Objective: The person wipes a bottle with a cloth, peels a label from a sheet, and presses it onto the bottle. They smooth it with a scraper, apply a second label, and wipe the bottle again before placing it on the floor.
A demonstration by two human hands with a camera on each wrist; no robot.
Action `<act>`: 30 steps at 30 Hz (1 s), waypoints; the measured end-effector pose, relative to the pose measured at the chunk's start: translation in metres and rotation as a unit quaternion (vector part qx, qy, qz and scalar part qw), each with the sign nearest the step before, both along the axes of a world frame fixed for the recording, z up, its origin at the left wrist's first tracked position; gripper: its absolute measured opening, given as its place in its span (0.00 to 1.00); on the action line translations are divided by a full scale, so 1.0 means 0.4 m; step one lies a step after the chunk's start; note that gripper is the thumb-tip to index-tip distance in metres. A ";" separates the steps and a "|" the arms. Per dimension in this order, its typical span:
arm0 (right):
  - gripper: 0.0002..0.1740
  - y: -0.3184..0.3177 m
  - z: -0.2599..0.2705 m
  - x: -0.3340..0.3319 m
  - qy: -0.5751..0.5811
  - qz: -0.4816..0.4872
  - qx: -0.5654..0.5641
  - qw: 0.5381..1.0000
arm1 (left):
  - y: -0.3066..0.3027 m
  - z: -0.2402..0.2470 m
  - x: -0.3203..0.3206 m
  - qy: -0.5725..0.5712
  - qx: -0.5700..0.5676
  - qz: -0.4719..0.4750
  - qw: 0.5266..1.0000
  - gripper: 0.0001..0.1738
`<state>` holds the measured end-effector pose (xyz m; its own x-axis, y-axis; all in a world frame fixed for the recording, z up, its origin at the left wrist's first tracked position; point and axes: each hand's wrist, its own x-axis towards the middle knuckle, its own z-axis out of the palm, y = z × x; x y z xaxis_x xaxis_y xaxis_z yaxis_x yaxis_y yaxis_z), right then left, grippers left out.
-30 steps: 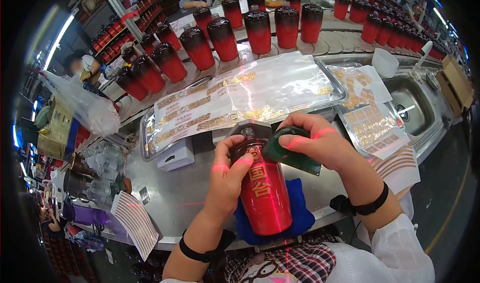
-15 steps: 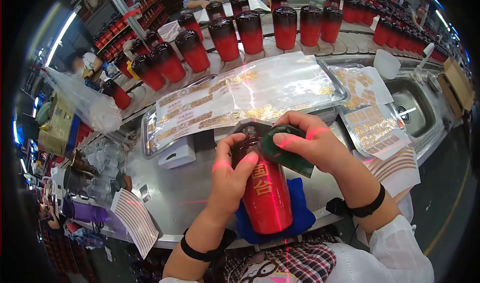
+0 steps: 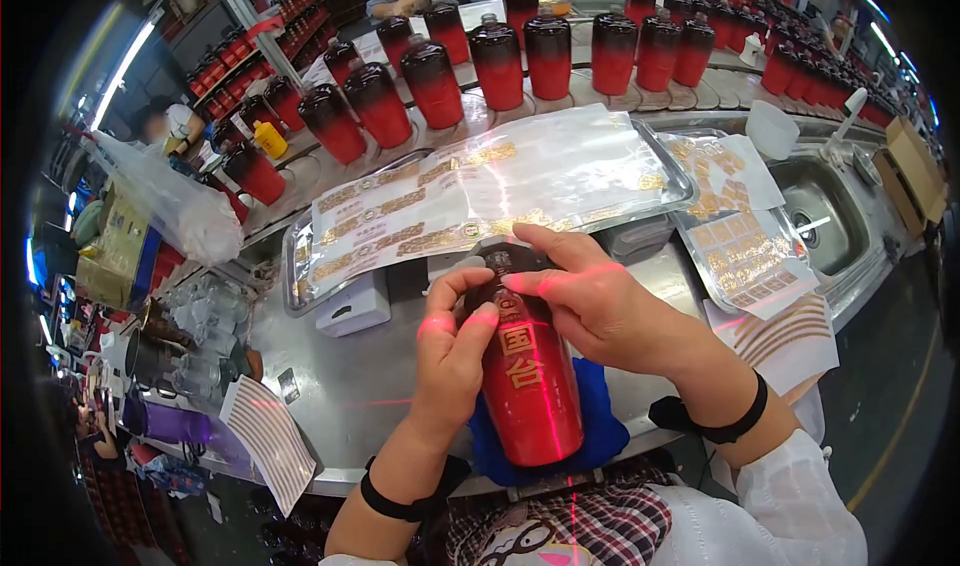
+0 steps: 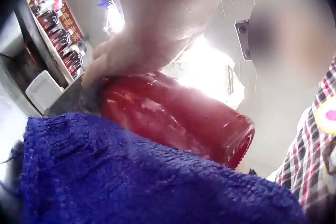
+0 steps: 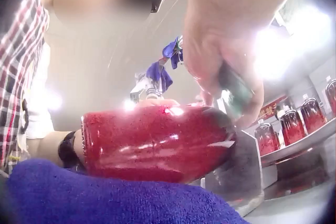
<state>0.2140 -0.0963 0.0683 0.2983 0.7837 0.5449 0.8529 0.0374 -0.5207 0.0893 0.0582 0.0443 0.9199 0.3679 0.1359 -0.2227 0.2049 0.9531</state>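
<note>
A red bottle point(image 3: 535, 421) with a dark shoulder lies tilted on a folded blue towel point(image 3: 603, 421), its neck pointing away from me. Gold characters point(image 3: 520, 356) run down its upper side. My left hand point(image 3: 455, 336) grips the shoulder from the left, thumb on the front near a small emblem. At the right of the neck, my right hand point(image 3: 615, 311) has its fingertips against the dark shoulder. A dark green scraper point(image 5: 234, 88) is held in that hand in the right wrist view; the hand hides it in the head view. Behind the bottle's shoulder stands a grey block point(image 5: 241, 166).
Beyond the hands, a metal tray point(image 3: 680, 184) bears sheets of gold decals. Another tray of decals lies right, near a sink point(image 3: 825, 216). Several red-black bottles point(image 3: 497, 71) stand on a conveyor at the back. Striped sheets point(image 3: 268, 446) and a white box point(image 3: 355, 306) are left.
My right hand has moved up and left to the bottle's neck and turned, taking the green scraper out of the head view. My left hand stays on the shoulder. Bottles on the conveyor have shifted right.
</note>
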 end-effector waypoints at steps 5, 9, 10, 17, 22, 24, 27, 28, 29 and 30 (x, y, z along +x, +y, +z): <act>0.11 0.005 0.034 -0.014 0.085 0.013 -0.004 0.996 | -0.001 0.015 -0.013 -0.014 0.003 0.002 1.000 0.19; 0.09 0.015 0.022 -0.015 0.111 0.005 0.002 0.994 | 0.010 0.000 -0.011 -0.008 0.049 0.004 0.999 0.18; 0.09 0.014 0.024 -0.016 0.129 0.005 0.002 0.992 | 0.012 -0.002 -0.011 -0.005 0.063 0.005 0.998 0.18; 0.10 0.023 0.030 -0.028 0.047 -0.047 0.002 0.998 | 0.017 -0.001 -0.009 -0.018 0.064 0.009 0.998 0.17; 0.09 0.033 0.022 -0.030 0.094 -0.016 0.019 0.995 | 0.011 0.001 -0.007 -0.017 0.066 0.025 0.997 0.17; 0.09 0.032 0.023 -0.029 0.120 0.000 0.027 0.992 | 0.012 0.000 -0.007 -0.004 0.093 0.039 0.995 0.15; 0.10 0.028 0.027 -0.026 0.145 0.012 0.032 0.989 | 0.015 0.006 -0.004 0.025 0.143 0.055 0.988 0.10; 0.10 0.024 0.030 -0.026 0.154 0.013 0.032 0.987 | 0.015 0.011 -0.003 0.036 0.162 0.059 0.984 0.08; 0.10 0.021 0.032 -0.026 0.163 0.015 0.031 0.986 | 0.014 0.015 -0.003 0.035 0.167 0.064 0.983 0.07; 0.10 0.018 0.036 -0.025 0.148 0.005 0.023 0.989 | 0.013 0.021 -0.003 0.035 0.173 0.068 0.982 0.06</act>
<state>0.2039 -0.0891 0.0827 0.4427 0.7634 0.4704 0.6636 0.0738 -0.7444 0.0880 0.0633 0.0526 0.8768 0.4315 0.2123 -0.1571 -0.1604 0.9745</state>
